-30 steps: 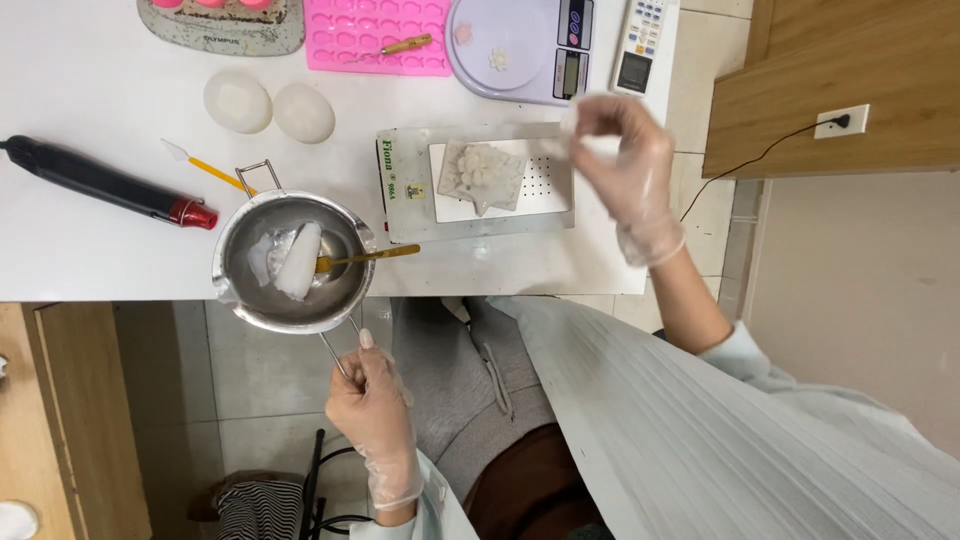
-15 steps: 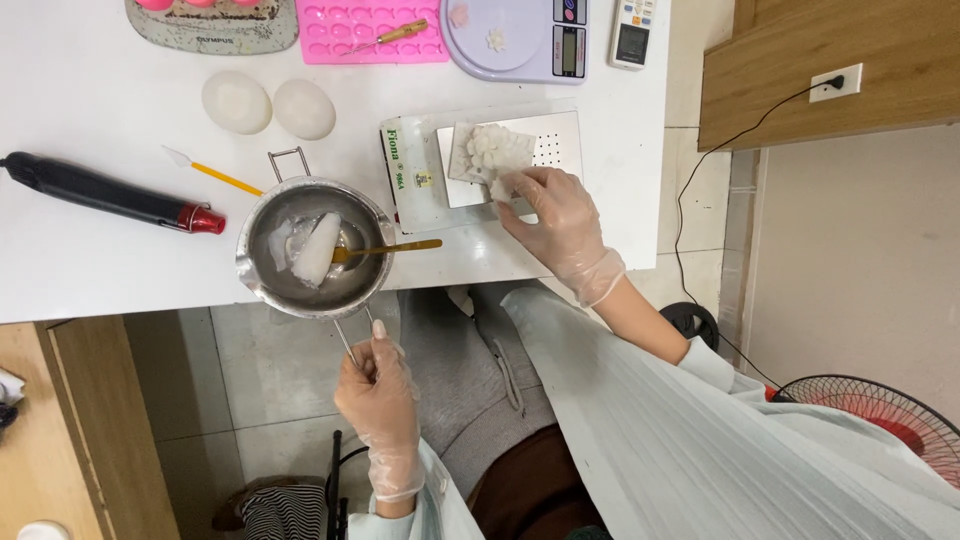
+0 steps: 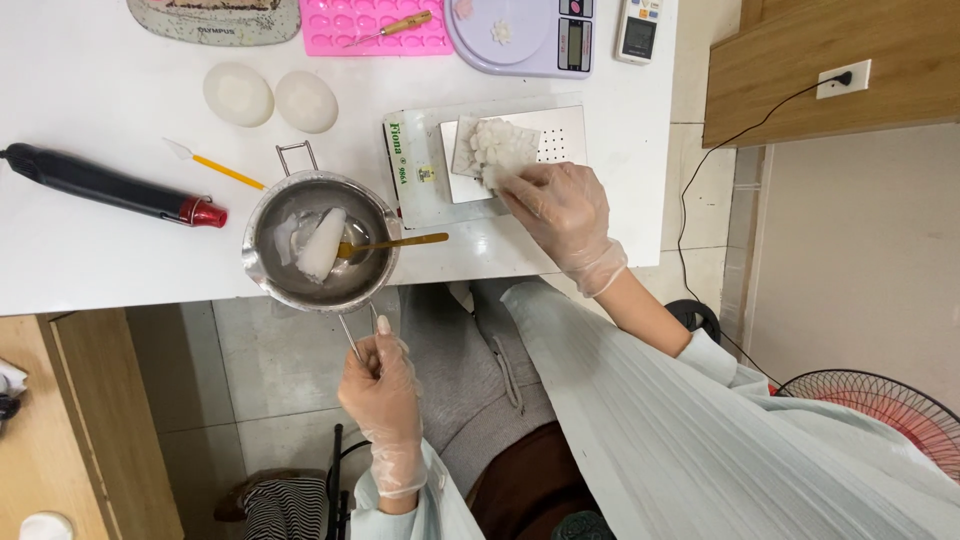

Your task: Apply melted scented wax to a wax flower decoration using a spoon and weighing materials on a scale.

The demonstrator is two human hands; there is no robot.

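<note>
My left hand [image 3: 380, 385], gloved, grips the wire handle [image 3: 352, 335] of a small steel pot [image 3: 262, 278] that sits at the table's near edge. Inside the pot lie a white lump [image 3: 320, 243], partly melted, and a tool with a yellow wooden handle [image 3: 400, 241] that rests over the rim. My right hand [image 3: 560, 210], also gloved, is curled over a pile of white chunks [image 3: 492, 140] on a white perforated tray [image 3: 555, 140]. The tray lies on a flat white device [image 3: 420, 190] right of the pot.
On the white table [image 3: 80, 260] are a black heat tool with a red tip [image 3: 100, 185], a small yellow-handled spatula [image 3: 215, 165], two white oval shapes [image 3: 238, 93], a pink mould [image 3: 360, 25] and a lilac scale [image 3: 520, 35]. A fan [image 3: 870, 400] stands on the floor at right.
My right hand came down from above the tray and now rests closed on the white chunks. My left hand has kept its hold on the pot handle.
</note>
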